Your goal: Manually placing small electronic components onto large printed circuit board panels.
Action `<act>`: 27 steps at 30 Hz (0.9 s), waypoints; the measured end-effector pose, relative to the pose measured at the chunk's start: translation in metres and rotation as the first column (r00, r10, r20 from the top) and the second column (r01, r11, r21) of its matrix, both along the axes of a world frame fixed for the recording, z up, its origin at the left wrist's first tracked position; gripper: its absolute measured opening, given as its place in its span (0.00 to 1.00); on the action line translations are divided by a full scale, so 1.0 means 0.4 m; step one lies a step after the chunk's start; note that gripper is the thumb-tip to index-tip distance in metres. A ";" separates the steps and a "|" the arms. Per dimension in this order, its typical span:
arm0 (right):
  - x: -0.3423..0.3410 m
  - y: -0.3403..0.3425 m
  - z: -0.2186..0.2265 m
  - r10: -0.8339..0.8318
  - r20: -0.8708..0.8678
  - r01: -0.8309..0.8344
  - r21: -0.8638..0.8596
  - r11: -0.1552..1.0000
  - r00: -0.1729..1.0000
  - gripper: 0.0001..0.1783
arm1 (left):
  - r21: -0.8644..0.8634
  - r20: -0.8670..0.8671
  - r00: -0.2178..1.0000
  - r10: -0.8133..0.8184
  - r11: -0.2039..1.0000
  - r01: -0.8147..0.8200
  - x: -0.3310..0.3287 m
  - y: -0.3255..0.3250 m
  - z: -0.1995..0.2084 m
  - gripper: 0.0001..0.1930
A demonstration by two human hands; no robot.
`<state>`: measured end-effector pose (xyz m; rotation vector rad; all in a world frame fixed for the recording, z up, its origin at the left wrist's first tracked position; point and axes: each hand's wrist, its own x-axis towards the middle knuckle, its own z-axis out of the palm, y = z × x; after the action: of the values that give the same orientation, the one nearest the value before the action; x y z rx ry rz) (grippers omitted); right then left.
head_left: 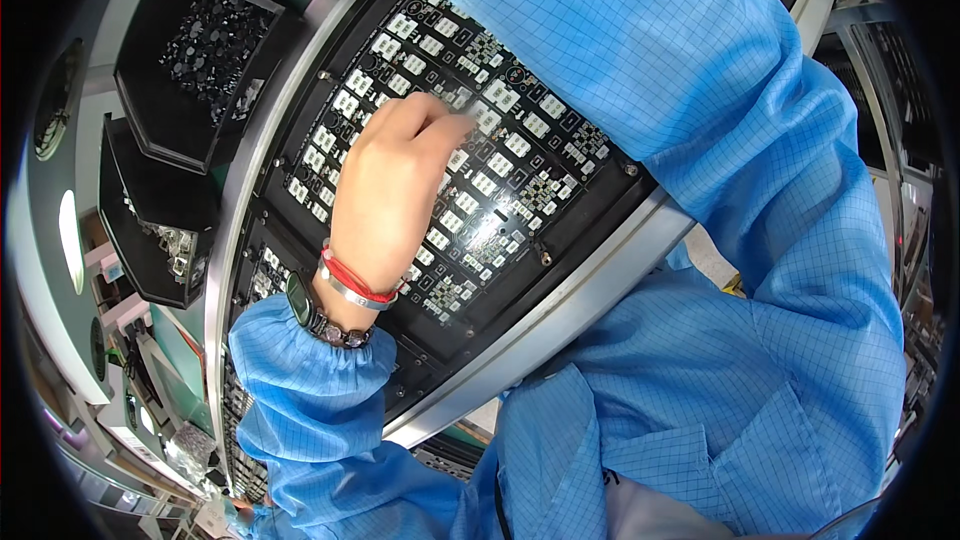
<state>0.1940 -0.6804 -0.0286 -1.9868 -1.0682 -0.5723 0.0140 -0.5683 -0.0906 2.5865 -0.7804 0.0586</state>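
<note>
A black circuit board panel point(485, 180) with rows of white connectors lies in a dark carrier frame point(590, 215). Over its upper middle hovers my left hand point(395, 165), knuckles up, fingers curled and thumb drawn in toward the index finger. The fingertips are close to the white connectors, and a slightly blurred pale part shows beside them. Whatever sits between the fingers is hidden. My right sleeve point(620, 30) crosses the upper part of the panel and runs out at the top edge, so my right hand is out of sight.
Metal rails point(560, 325) border the carrier on both sides. Left of it stand a black bin point(165, 90) of small dark parts and another black bin point(150, 190) with shiny metallic parts. More carriers with boards continue along the line at top right and lower left.
</note>
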 end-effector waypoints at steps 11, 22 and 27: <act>-0.012 -0.018 0.034 0.013 -0.056 -0.016 -0.043 0.999 0.998 0.07 | 0.046 0.143 0.990 -0.015 0.999 0.009 -0.012 -0.007 -0.012 0.15; -0.044 -0.094 -0.022 0.375 -0.200 -0.412 -0.198 0.890 0.905 0.06 | 0.016 0.468 0.807 0.360 0.910 -0.415 0.180 0.221 0.121 0.14; -0.050 -0.117 -0.121 0.326 -0.433 -0.450 -0.221 0.865 0.840 0.06 | 0.657 0.551 0.834 -0.034 0.633 -0.409 0.234 0.270 0.134 0.09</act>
<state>0.1741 -0.7272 -0.0770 -1.9476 -1.3248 0.2231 0.1074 -0.4604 -0.0372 3.5505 -0.8042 0.6733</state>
